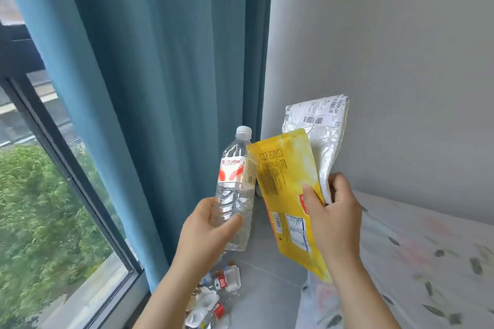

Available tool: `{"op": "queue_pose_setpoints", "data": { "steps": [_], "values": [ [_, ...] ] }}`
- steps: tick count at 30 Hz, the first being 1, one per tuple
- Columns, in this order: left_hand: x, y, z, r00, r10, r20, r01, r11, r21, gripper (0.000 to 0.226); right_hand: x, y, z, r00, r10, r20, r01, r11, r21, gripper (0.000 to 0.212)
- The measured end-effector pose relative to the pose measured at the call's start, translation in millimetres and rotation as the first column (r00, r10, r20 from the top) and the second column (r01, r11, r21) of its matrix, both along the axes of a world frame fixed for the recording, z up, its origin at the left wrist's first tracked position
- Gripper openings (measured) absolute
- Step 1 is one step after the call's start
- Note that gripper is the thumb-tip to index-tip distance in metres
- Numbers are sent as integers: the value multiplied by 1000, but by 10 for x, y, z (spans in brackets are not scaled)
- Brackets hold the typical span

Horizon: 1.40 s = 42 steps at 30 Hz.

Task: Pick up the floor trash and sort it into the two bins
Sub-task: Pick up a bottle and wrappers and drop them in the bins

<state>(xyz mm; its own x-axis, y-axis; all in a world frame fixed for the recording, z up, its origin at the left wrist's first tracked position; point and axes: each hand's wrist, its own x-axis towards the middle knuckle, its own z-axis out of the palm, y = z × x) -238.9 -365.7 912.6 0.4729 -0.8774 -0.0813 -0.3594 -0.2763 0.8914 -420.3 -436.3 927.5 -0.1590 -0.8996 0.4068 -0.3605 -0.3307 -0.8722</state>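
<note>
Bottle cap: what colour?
White. The cap tops the clear bottle held by the left hand; head view shows it.

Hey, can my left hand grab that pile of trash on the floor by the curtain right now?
Probably not yet. The left hand grips the water bottle, so it has no free fingers. Nothing covers the trash pile below it, so the path itself looks open.

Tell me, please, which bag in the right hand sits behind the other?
The crinkled white plastic mailer bag with barcodes; the glossy yellow pouch overlaps its front.
</note>
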Motion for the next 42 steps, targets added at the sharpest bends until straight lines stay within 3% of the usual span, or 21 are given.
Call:
{"op": "queue_pose_setpoints", "data": {
  "steps": [10, 22, 28, 37, 42],
  "values": [
    [-179, -893, -30, 993, -111, -31, 110, 993, -39, 20, -208, -682, 5, 995, -95, -12, 95, 995, 8, 34],
    [121, -2112, 24, 981, -190, -33, 188, 981, -53, 38, -22, -1767, 46, 978, -191, -79, 192, 981, 9, 33],
    [112, -2697, -59, 979, -200, -41, 199, 980, -14, 37, -57, -2349, -45, 975, -207, -84, 209, 978, 18, 42],
    [-81, -3945, -132, 984, -174, -35, 174, 985, -1, 30, -270, -3637, -77, 987, -157, -41, 158, 987, 37, 37],
    [-173, -4521, -164, 991, -131, -31, 132, 991, 29, 39, -416, -4321, -133, 992, -103, -79, 110, 990, 89, 29]
  ]
}}
